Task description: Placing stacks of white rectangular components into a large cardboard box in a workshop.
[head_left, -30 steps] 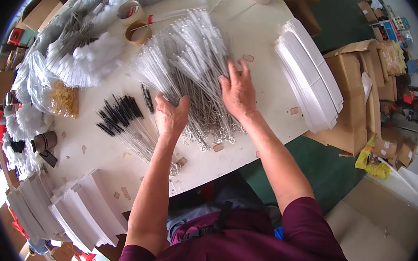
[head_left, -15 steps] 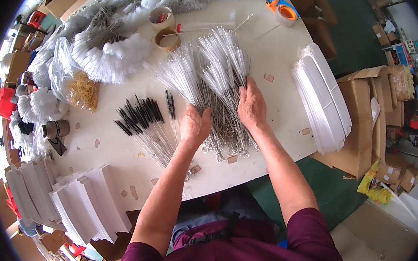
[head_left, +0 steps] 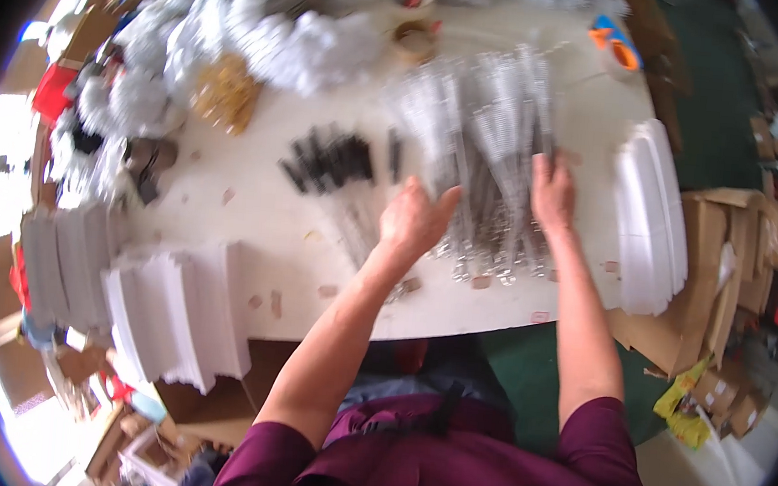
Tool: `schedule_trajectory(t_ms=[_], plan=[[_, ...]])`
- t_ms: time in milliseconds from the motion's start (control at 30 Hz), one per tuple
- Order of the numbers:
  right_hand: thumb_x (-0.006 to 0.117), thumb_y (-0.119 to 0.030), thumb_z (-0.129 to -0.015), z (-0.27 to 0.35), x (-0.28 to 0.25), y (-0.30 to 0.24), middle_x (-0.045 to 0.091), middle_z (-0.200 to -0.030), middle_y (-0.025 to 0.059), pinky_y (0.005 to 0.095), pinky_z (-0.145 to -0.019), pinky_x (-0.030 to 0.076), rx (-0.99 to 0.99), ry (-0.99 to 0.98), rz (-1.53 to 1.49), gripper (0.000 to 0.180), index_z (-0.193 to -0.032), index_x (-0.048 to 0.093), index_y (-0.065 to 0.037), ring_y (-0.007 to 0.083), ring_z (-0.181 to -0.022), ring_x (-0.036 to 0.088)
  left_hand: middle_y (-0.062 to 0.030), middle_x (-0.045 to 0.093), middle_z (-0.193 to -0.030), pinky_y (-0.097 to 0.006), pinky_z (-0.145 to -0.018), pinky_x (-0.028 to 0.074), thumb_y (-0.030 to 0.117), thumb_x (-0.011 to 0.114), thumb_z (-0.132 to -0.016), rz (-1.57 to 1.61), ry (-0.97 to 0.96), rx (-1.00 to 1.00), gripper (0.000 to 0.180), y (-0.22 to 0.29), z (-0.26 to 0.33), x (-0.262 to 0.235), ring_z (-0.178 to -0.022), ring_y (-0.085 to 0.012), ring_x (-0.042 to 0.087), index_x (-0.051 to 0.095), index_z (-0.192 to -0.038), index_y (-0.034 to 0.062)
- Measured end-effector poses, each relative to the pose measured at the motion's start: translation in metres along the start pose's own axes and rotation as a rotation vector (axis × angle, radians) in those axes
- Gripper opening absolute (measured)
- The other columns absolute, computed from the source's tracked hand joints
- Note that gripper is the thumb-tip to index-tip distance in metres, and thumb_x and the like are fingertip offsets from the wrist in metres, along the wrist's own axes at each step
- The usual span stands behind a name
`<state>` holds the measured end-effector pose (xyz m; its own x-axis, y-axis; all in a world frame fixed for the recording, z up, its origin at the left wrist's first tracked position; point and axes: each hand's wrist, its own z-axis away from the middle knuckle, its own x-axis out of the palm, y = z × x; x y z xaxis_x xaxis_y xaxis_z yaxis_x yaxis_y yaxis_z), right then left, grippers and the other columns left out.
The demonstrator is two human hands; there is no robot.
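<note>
Head — hands [head_left: 414,219] flank brushes [head_left: 500,128] — labels [head_left: 540,317] blurred

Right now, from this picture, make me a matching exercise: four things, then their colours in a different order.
1. Middle brushes, between left hand and right hand
2. Left-side brushes, left of the left hand
3. Tape dispenser
4. Shirt

A. Maroon
B. Black bristles
C. Pale bristles
D. Blue and orange

Pairs: 1-C; 2-B; 3-D; 4-A
</note>
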<state>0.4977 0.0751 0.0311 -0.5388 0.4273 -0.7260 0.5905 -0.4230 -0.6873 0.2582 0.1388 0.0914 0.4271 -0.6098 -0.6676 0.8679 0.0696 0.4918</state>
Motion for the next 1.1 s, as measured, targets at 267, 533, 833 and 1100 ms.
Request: schedule_trajectory(t_ms=[267, 533, 833, 1100], plan=[[0.061, -0.016, -0.097, 0.061, -0.006, -0.088, 0.063, -0.12, 0.0206, 0.0431, -0.096, 0.048, -0.449, 0.098, -0.007, 0.031, -0.122, 0.06, 0.002, 0.0363, -0.113, 0.06, -0.0183, 0.067, -0.1, -0.038, -0.076, 0.055, 0.008, 0.074, -0.084, 0.335, 0.548, 0.415, 0.038, -0.095, 0.079, -0.025, -0.086, -0.0287, 0.067, 0.062, -0.119, -0.0011], [0.078, -0.043, -0.081, 0.164, 0.094, -0.153, 0.048, -0.135, 0.0298, 0.0467, -0.108, 0.04, -0.471, -0.308, 0.13, 0.089, -0.138, 0.038, 0.014, 0.0428, -0.124, 0.049, -0.0291, 0.055, -0.127, -0.049, -0.101, 0.043, 0.013, 0.067, -0.086, -0.035, 0.734, 0.083, 0.044, -0.273, 0.127, -0.022, -0.119, -0.0446, 0.052, 0.054, -0.125, -0.0046], [0.082, -0.047, -0.074, 0.159, 0.152, -0.182, 0.046, -0.136, 0.0264, 0.045, -0.106, 0.043, -0.273, -0.36, 0.378, 0.103, -0.143, 0.032, 0.01, 0.0407, -0.127, 0.047, -0.0258, 0.044, -0.139, -0.055, -0.104, 0.035, 0.017, 0.069, -0.082, -0.121, 0.769, 0.151, 0.051, -0.311, 0.117, 0.002, -0.123, -0.043, 0.044, 0.051, -0.126, -0.001], [0.068, -0.029, -0.088, 0.148, 0.166, -0.171, 0.049, -0.13, 0.0272, 0.0462, -0.095, 0.05, -0.225, -0.217, 0.282, 0.067, -0.139, 0.039, 0.005, 0.0419, -0.117, 0.055, -0.0241, 0.048, -0.135, -0.056, -0.103, 0.036, 0.018, 0.07, -0.08, -0.09, 0.816, 0.151, 0.051, -0.314, 0.117, 0.005, -0.121, -0.0431, 0.046, 0.053, -0.125, 0.0017]])
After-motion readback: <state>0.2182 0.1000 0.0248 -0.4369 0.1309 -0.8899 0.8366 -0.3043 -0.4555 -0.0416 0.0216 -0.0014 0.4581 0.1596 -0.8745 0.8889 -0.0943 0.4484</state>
